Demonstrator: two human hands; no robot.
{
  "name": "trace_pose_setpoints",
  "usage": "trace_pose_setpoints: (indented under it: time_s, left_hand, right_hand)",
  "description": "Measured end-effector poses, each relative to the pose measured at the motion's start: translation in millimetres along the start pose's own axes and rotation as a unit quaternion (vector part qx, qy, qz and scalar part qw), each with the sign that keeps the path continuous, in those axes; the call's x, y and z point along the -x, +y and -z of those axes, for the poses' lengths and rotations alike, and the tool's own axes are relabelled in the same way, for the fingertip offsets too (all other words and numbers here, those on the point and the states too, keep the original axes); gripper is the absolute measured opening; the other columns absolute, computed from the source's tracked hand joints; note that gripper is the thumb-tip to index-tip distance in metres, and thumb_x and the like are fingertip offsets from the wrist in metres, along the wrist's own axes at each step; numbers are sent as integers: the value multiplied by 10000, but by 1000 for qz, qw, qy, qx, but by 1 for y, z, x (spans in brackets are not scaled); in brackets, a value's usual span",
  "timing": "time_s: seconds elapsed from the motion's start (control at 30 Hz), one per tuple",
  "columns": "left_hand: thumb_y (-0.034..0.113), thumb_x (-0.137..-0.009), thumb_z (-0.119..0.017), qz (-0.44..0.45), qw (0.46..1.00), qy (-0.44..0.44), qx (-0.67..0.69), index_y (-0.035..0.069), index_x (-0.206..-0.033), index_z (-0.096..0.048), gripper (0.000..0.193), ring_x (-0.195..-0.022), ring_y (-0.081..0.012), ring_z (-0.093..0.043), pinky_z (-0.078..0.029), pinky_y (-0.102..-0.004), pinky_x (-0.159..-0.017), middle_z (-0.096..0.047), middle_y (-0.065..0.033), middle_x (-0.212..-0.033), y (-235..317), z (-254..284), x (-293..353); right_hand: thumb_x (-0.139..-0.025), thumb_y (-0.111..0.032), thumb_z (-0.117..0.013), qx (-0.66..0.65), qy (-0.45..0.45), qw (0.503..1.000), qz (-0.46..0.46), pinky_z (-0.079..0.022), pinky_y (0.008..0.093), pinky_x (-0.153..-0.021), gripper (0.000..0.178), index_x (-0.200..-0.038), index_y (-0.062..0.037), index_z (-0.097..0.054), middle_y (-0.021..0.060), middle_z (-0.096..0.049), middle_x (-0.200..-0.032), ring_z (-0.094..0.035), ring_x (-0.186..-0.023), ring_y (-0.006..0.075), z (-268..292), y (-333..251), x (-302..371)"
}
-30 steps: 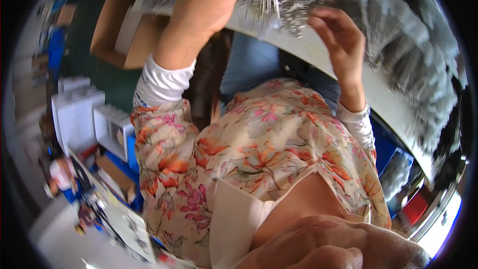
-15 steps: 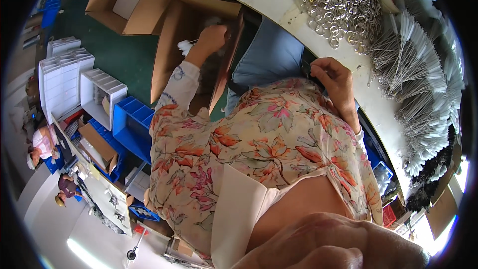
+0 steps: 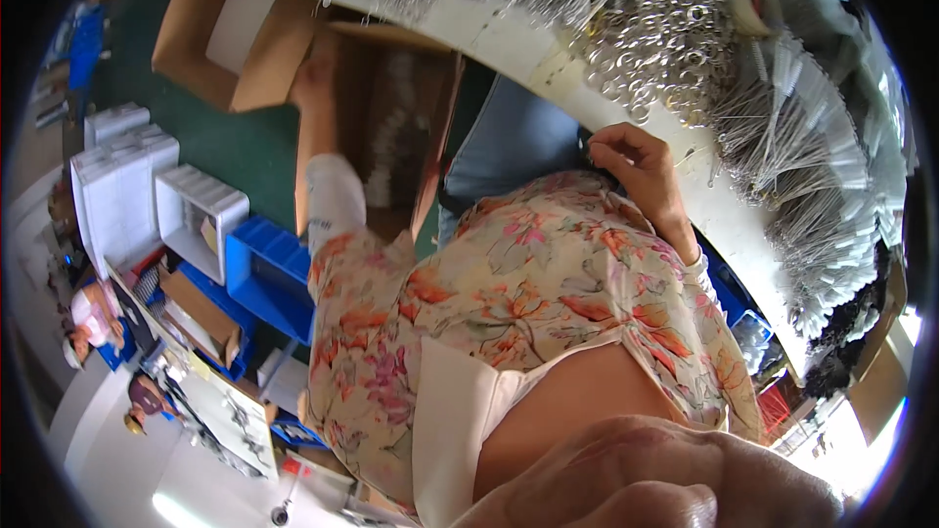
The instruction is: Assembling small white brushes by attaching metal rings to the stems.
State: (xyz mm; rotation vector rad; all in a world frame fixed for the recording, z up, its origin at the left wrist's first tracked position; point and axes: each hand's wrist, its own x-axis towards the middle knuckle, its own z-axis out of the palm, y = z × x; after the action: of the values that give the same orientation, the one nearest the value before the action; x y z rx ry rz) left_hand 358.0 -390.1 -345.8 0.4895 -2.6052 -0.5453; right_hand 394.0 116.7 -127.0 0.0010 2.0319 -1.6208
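My left hand [image 3: 315, 83], smeared by motion, is at the left edge of an open cardboard box [image 3: 337, 152], against the neighbouring box. Whether it holds anything cannot be made out. Whitish small pieces [image 3: 389, 142] lie inside the open box. My right hand [image 3: 636, 164] is above my lap, close to the table edge, its thumb and fingers curled together. What they pinch, if anything, is too small to name. Beside it on the white table [image 3: 518, 44] are a heap of metal rings [image 3: 650, 44] and piles of wire brushes [image 3: 797, 127] with pale bristles and thin looped wire stems.
Another cardboard box [image 3: 201, 39] stands at the far left. A roll of tape [image 3: 755, 6] lies among the brushes. White crates [image 3: 122, 176] and a blue crate [image 3: 269, 269] are to my left. Two people work at a table [image 3: 210, 406] farther off.
My left hand has moved left, from inside the box to its left edge; the white piece near it no longer shows there. My right hand has shifted slightly left. The whole view has tilted.
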Motion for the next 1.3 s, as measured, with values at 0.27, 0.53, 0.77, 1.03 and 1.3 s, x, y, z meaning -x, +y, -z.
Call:
trace_pose_setpoints:
  time_s: [0.27, 0.53, 0.77, 1.03, 1.3]
  left_hand:
    - [98, -937, -491, -250, 887, 64, 382, -31, -1057, -585, 200, -918, -168, -611, -466, -270, -838, -644, -119, -1013, 333, 139, -144]
    - [286, -794, -633, -370, 907, -199, 13, 99, -956, -663, 249, -880, -259, -642, -488, -348, -778, -678, -97, -934, 479, 0, -308]
    - [293, -738, -677, -351, 905, -210, -117, 104, -829, -678, 209, -845, -327, -631, -491, -407, -728, -670, -122, -880, 494, -46, -314]
    - [243, -802, -567, -286, 944, -130, -100, 102, -848, -642, 167, -824, -345, -622, -479, -436, -714, -662, -129, -890, 481, -31, -317]
    - [135, -882, -559, -207, 838, -113, 491, 46, -900, -611, 104, -760, -131, -619, -501, -257, -649, -652, -51, -828, 508, -6, -291]
  right_hand:
    - [-802, -53, -666, 27, -4, 978, 208, -495, 262, -668, 111, -897, 1, -646, 64, -644, -806, -622, -739, 131, 44, -52, -16]
    - [-787, -17, -651, 232, 182, 886, 358, -500, 254, -609, 79, -865, -1, -644, 78, -627, -765, -615, -670, 144, 161, -116, 34]
    - [-855, -136, -610, 442, 246, 823, 258, -486, 263, -582, 120, -858, -27, -661, 52, -647, -779, -593, -632, 134, 287, -116, 8]
    - [-853, -308, -562, 316, 238, 918, -7, -518, 258, -487, 289, -789, -53, -682, 51, -675, -710, -642, -591, 119, 355, -115, -144]
    - [-769, -221, -706, 89, 386, 918, -29, -470, 253, -376, 222, -732, -4, -675, 72, -635, -629, -586, -463, 141, 350, -98, -174]
